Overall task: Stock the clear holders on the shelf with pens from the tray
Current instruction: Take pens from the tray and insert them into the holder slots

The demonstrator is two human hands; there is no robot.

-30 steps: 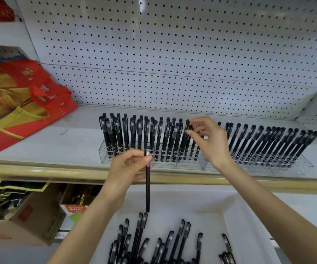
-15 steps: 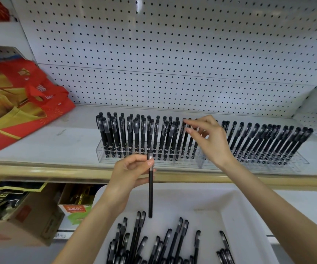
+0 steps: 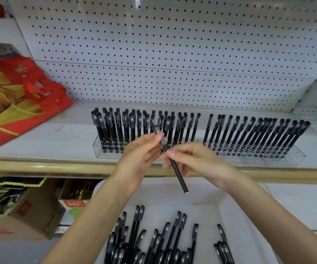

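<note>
Pen [image 3: 178, 176] held in both hands, ready for a slot

Near its cap the pen was pinched between thumb and forefinger of the left hand [image 3: 138, 157], and its barrel was pinched by the curled fingers of the right hand [image 3: 199, 161]. It was kept tilted, cap up and tip down, probably so that the tip could be aimed into a hole. It was held above the tray [image 3: 207, 204], where many loose pens [image 3: 153, 242] were lying, and just in front of the clear holders [image 3: 104, 149]. Between the two groups of standing pens [image 3: 249, 134] a gap was seen; this pen was likely meant for there.
</note>
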